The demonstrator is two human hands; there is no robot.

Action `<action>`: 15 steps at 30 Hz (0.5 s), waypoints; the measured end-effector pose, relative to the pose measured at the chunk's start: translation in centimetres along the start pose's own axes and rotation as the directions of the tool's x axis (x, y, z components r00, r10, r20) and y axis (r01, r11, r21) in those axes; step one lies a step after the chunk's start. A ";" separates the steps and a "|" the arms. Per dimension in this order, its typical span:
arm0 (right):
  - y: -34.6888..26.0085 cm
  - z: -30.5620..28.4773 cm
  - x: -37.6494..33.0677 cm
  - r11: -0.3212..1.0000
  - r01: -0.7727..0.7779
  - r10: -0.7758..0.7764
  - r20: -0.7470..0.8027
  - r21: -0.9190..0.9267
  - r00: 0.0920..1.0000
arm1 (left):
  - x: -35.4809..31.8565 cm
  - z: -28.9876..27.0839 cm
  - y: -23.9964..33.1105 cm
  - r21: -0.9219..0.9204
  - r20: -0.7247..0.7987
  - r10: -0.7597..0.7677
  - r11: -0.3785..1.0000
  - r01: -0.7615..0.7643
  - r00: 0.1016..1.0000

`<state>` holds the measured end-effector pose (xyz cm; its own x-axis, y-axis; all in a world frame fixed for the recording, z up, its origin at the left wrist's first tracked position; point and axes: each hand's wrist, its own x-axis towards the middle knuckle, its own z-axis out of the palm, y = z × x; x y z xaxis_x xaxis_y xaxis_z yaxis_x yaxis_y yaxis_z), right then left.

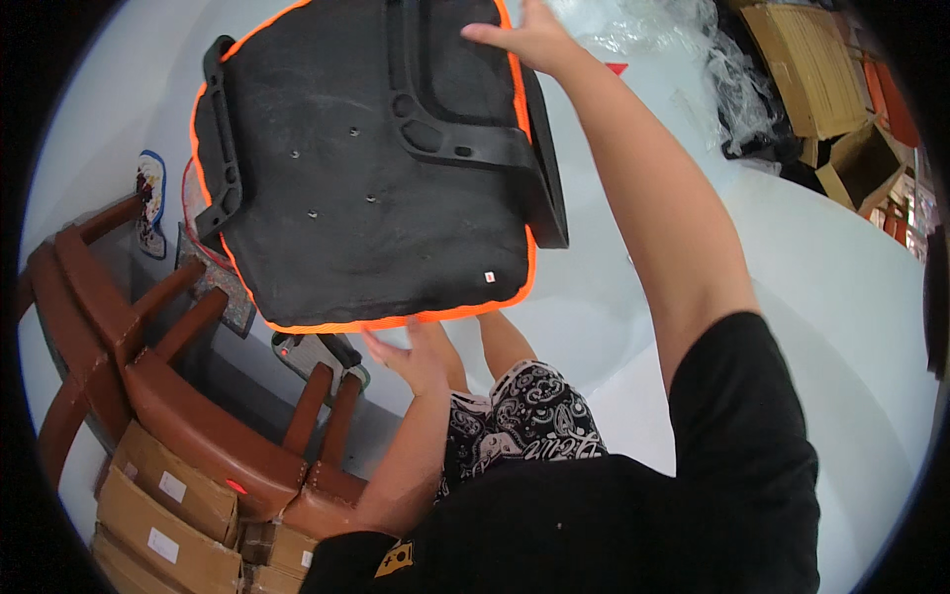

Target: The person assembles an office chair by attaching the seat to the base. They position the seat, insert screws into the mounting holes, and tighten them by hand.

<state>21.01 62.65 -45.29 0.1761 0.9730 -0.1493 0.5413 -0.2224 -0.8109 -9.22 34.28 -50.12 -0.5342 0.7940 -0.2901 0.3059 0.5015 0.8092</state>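
From the head view, a black chair seat [297, 257] with orange edging fills the upper middle, raised in front of your legs, its screw-dotted panel facing you. A plastic armrest runs along each side: the left armrest [221, 139] upright, the right armrest [465, 147] bracketed across the panel. Your left hand [416, 366] meets the near rim, thumb and fingers spread, some tips hidden. Your right hand [534, 42] is at the far right edge, thumb stretched wide over the panel; its other fingers run out of sight, so you cannot tell whether either hand closes tightly. Hands at opposite edges probably steady the broad, awkward load. Brown padded furniture [208, 426] crowds your left, above cardboard boxes [168, 500]. Clear plastic wrapping [742, 89] and an open carton [861, 168] lie upper right. The seat blocks your view beyond it.
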 end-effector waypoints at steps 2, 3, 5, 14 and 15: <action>2.4 1.8 1.2 0.952 0.037 -0.071 0.101 0.305 0.992 | 0.3 0.4 0.3 -0.453 0.102 -0.618 0.669 0.589 0.780; 4.0 2.7 0.9 0.892 0.042 -0.117 0.140 0.450 0.983 | 0.3 0.7 1.8 -0.600 0.207 -0.782 0.373 0.708 0.588; 4.1 4.2 0.0 0.878 0.109 -0.132 0.017 0.467 0.991 | 3.1 -0.2 0.3 -0.607 0.364 -0.548 0.474 0.638 0.754; 5.7 4.6 -11.0 0.810 -0.167 0.277 -0.116 0.562 0.954 | 8.9 -4.8 -0.9 -0.373 0.403 -0.450 0.715 0.592 0.797; 6.2 5.0 -12.5 0.804 -0.167 0.301 -0.148 0.571 0.942 | 10.2 -5.4 -0.5 -0.323 0.425 -0.448 0.736 0.595 0.786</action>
<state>18.05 49.42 -51.27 0.4501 0.8407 -0.3010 -0.0638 -0.3059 -0.9499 -19.13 40.26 -50.74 -0.2223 0.5454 -0.8082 -0.3473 0.7302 0.5883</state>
